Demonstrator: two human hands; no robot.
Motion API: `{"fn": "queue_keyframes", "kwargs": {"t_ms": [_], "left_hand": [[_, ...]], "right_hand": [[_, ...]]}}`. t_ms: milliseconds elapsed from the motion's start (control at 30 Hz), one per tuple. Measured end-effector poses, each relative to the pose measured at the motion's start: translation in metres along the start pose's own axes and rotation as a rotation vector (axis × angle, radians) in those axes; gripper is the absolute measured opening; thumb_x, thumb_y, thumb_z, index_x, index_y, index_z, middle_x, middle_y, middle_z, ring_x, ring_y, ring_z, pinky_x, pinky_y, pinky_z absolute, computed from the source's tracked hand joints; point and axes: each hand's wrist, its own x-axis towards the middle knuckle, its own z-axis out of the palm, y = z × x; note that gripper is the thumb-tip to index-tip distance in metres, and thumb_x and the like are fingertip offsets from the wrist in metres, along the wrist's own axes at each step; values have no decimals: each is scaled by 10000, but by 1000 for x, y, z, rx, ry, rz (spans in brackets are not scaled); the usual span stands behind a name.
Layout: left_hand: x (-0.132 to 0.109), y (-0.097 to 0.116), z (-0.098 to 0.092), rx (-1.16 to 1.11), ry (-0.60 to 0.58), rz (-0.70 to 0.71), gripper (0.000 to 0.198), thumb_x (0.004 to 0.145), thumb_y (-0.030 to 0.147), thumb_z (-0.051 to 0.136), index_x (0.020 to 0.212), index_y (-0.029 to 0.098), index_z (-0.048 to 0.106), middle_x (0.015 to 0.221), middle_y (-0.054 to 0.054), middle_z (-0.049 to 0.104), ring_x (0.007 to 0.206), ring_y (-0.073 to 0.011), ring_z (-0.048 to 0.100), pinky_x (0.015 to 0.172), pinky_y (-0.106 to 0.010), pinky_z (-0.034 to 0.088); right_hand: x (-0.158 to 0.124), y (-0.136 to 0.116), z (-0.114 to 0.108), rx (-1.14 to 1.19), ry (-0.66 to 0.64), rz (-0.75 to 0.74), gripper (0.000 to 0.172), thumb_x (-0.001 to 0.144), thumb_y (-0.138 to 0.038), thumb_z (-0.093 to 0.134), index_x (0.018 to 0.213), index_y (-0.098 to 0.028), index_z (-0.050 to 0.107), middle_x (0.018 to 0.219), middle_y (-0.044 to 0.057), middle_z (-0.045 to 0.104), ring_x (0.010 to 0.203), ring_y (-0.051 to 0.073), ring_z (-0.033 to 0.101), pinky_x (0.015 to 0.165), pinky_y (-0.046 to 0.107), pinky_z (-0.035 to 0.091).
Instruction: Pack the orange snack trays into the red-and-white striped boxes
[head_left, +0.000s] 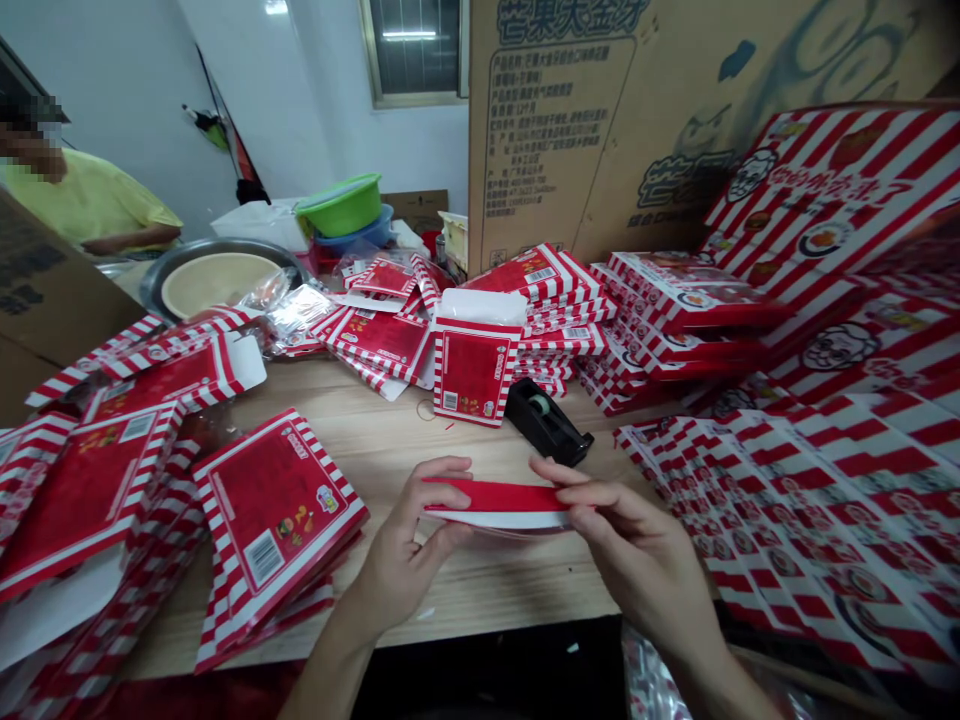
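Observation:
A thin red and white carton (pixel 499 500) is held edge-on between both my hands, low over the wooden table. My left hand (pixel 409 545) pinches its left end, thumb below and fingers on top. At the right end, my right hand (pixel 637 550) has its thumb and fingers closed on the carton. Just beyond the carton sits a black tape dispenser (pixel 551 422). An upright red carton (pixel 474 365) with a raised white flap stands behind it to the left. The carton's underside is mostly hidden.
Striped cartons lie piled at left (pixel 281 525), and flat printed ones are stacked at right (pixel 810 530). Behind are a metal basin (pixel 154 285), a green basin (pixel 341 207) and a large cardboard box (pixel 585 130). A person in yellow (pixel 97 195) is at back left.

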Motion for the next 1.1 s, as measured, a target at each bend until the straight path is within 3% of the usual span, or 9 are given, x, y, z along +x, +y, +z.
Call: {"fn": "queue_keyframes", "kwargs": {"t_ms": [167,367,600,700,800,867,933,1000,1100], "left_hand": [[5,-2,6,-15,102,-6,215,886,112,506,1001,294,491,1197,3,499,1135,-122,508,952,-260,374],[8,-3,-6,-94,-23,-47,212,885,111,505,996,291,510,1253,-9,465,1137,-138,525,944,-283,403],[5,-2,-18,-118,-110,-29,192,847,79,557,921,256,548,1220,-18,523,1180,-152,501,955,-280,400],[6,-2,-13,-83,-40,3,182,831,65,573,884,239,561,1131,-24,573,1097,-143,554,881,-255,442],[5,1,-4,4,72,48,162,807,55,600,837,213,583,1016,-32,614,970,-130,602,793,-226,468],[2,4,3,49,121,83,143,792,60,619,824,198,596,972,-46,634,920,-139,620,755,-230,482],[-2,8,8,75,147,115,125,784,71,631,815,189,606,955,-61,651,908,-157,634,738,-242,494],[-5,10,11,94,167,132,115,782,79,635,808,188,613,955,-66,662,909,-163,641,744,-249,500],[-5,10,12,112,191,131,101,782,91,637,804,187,615,964,-67,668,902,-160,645,736,-246,508]], "right_hand": [[-9,7,12,-22,-3,-212,121,865,-255,608,977,-272,650,1084,19,691,1066,166,619,1030,366,411],[-9,24,3,-226,-153,-474,402,821,-48,608,1168,-242,548,1228,63,590,1198,201,513,1074,455,353],[-11,10,-1,-390,-224,-563,382,785,20,595,1095,-202,595,1212,93,586,1179,221,524,1072,464,355],[-14,11,-1,-303,-235,-446,290,817,-44,595,1039,-227,628,1168,80,618,1137,217,558,1054,452,374],[-2,27,-13,-44,-177,-200,159,912,-285,502,952,-251,652,1201,81,604,1101,240,584,937,428,473],[18,47,-29,8,65,-54,260,907,-415,456,957,-248,648,1179,89,610,1030,249,615,904,446,474],[44,71,-48,-232,373,161,260,797,-441,580,901,-217,661,999,84,665,964,247,613,909,430,451],[68,92,-64,-279,382,273,236,684,-410,674,706,-174,668,812,97,676,856,273,615,832,434,472],[85,109,-77,-233,260,402,245,591,-397,716,546,-168,643,598,69,647,604,235,599,611,385,503]]}}
